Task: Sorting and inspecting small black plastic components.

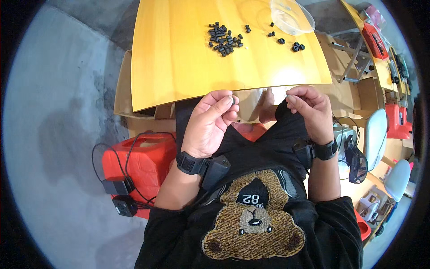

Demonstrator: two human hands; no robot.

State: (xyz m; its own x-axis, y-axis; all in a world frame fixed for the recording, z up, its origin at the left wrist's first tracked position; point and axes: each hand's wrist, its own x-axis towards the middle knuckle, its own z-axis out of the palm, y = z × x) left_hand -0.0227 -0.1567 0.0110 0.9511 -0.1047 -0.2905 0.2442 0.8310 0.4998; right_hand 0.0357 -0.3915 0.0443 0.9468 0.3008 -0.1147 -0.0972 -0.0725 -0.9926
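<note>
My left hand (211, 120) is raised just off the near edge of the yellow table, thumb and fingers pinched on a small black cylindrical part (233, 101). Level with it, to the right, my right hand (311, 107) is closed in a pinch; whatever its fingertips hold is too small to name. On the table (179, 67), beyond my left hand, lies a loose pile of small black cylindrical parts (222, 41). A smaller cluster of black pieces (248, 29) sits right of the pile. Farther right are a few larger black ring-like parts (296, 46).
A clear round plastic tub (293, 20) stands at the table's far right corner. Left of me is a red plastic-covered box (139, 161) with black cables and adapters (123, 204). To the right are a light-blue chair (375, 139) and a side table holding a red box (375, 41).
</note>
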